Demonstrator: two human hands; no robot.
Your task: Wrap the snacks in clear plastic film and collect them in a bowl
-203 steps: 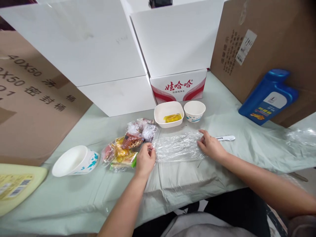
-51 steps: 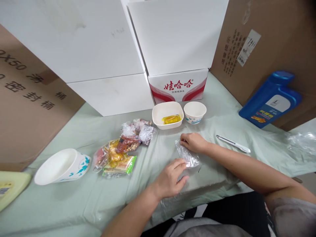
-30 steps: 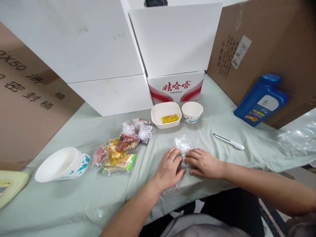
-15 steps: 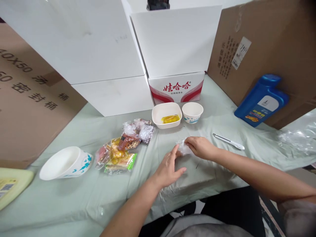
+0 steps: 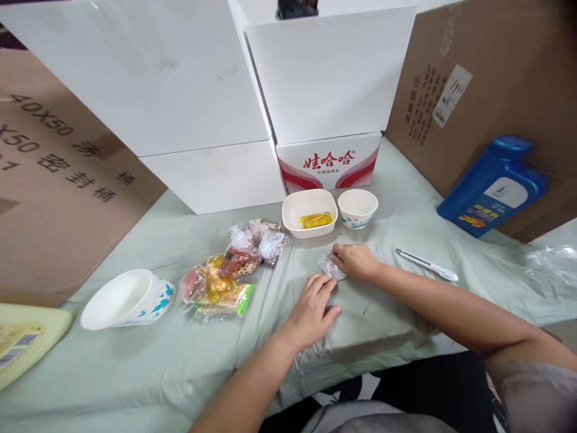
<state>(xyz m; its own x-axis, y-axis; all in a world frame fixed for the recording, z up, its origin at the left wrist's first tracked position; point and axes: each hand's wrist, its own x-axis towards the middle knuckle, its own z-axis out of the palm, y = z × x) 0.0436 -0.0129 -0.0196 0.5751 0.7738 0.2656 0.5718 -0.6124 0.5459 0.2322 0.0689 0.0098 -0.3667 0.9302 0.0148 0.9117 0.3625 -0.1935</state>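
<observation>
A small crumpled piece of clear plastic wrap (image 5: 331, 267) lies on the cloth-covered table between my hands. My right hand (image 5: 356, 261) is closed on its right side, fingers pinching the film. Palm down, my left hand (image 5: 312, 310) rests just in front, thumb apart and fingertips at the wrap's near edge. Behind them stands a white rectangular bowl (image 5: 293, 224) holding a yellow packet (image 5: 316, 221). Beside it is a round paper bowl (image 5: 357, 207) with a blue pattern. Whether anything is inside the wrap I cannot tell.
Several wrapped snacks (image 5: 225, 276) lie to the left, near a large paper bowl (image 5: 130, 300). A white pen-like tool (image 5: 426, 264) and a blue bottle (image 5: 493, 186) are on the right. White boxes (image 5: 207, 180) and brown cartons (image 5: 451, 120) stand around the back.
The plastic wrap is now lower and flatter against the table. My left hand has lowered, its fingers drawing closer to the cloth. The view has shifted slightly.
</observation>
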